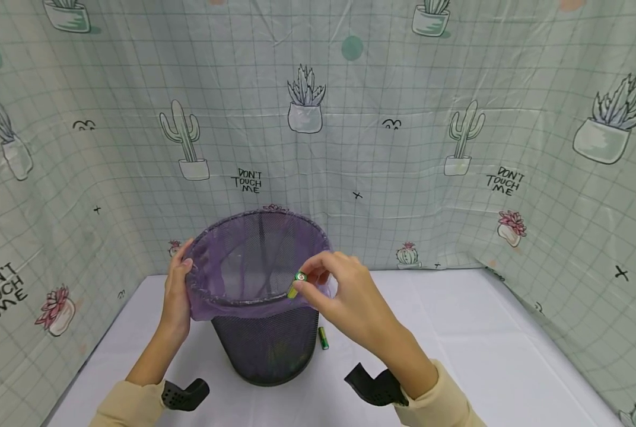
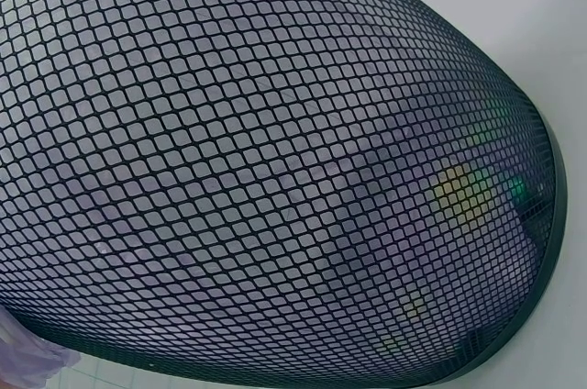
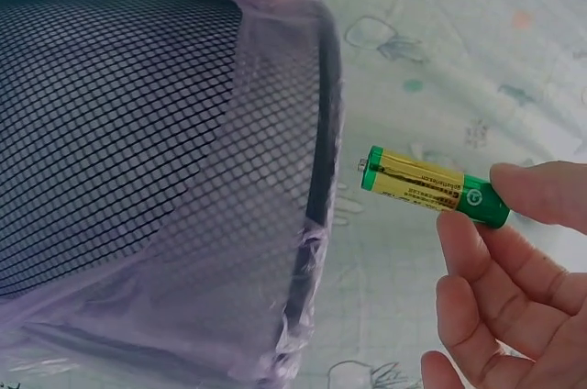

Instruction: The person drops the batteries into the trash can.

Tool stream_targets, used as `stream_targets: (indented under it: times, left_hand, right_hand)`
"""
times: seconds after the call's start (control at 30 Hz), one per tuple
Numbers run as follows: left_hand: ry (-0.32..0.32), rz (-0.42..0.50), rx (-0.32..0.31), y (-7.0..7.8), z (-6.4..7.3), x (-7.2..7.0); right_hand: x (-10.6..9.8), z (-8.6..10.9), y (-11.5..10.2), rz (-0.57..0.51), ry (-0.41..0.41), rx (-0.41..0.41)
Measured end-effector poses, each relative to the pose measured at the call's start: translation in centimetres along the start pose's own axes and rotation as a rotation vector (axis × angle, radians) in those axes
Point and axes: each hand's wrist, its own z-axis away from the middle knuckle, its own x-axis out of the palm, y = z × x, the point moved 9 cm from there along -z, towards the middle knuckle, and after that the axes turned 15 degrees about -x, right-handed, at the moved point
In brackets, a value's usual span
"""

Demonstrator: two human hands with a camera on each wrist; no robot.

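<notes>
A black mesh wastebasket point(image 1: 267, 347), lined with a purple plastic bag point(image 1: 203, 305) folded over its rim, stands on the white table. My left hand point(image 1: 178, 290) holds the basket's rim and liner at the left, thumb on top. Between thumb and fingertips my right hand point(image 1: 350, 296) pinches a green and yellow battery point(image 3: 422, 185) by one end. In the head view that battery overlaps the front right of the rim; the right wrist view shows it just beyond the bag's edge. A second battery point(image 1: 324, 338) lies on the table, right of the basket.
Through the mesh in the left wrist view, blurred yellow point(image 2: 463, 194) and green shapes show near the basket's bottom. A patterned curtain point(image 1: 382, 154) with cacti surrounds the white tabletop point(image 1: 430, 332) at the back and both sides.
</notes>
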Motion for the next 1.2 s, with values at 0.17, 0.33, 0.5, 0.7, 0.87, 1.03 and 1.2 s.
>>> stream_targets:
  times: [0.17,0.33,0.5,0.7,0.87,1.03,1.2]
  left_hand:
    - [0.011,-0.010,0.000,0.0,0.0,0.0]
    - [0.013,-0.010,-0.006,0.0,0.0,0.0]
    - [0.020,-0.015,-0.006,0.0,0.0,0.0]
    - [0.002,-0.001,0.000,0.1,0.0,0.1]
    - [0.016,-0.008,-0.002,0.1,0.0,0.0]
    - [0.024,-0.016,-0.005,0.0,-0.1,0.0]
    - [0.023,-0.010,-0.005,0.0,0.0,-0.1]
  right_hand:
    - [0.5,-0.9,-0.4,0.011,-0.009,-0.010]
    - [1.4,-1.7,-0.6,0.019,-0.002,-0.040]
    - [2.7,-2.2,-0.7,0.039,-0.024,-0.049]
    - [4.1,-2.3,-0.5,0.036,-0.067,-0.021]
    - [5.0,-2.5,-0.5,0.032,-0.101,-0.019]
    - [5.7,-2.7,-0.6,0.035,-0.148,-0.010]
    - [6.0,-2.7,-0.7,0.043,-0.166,-0.012]
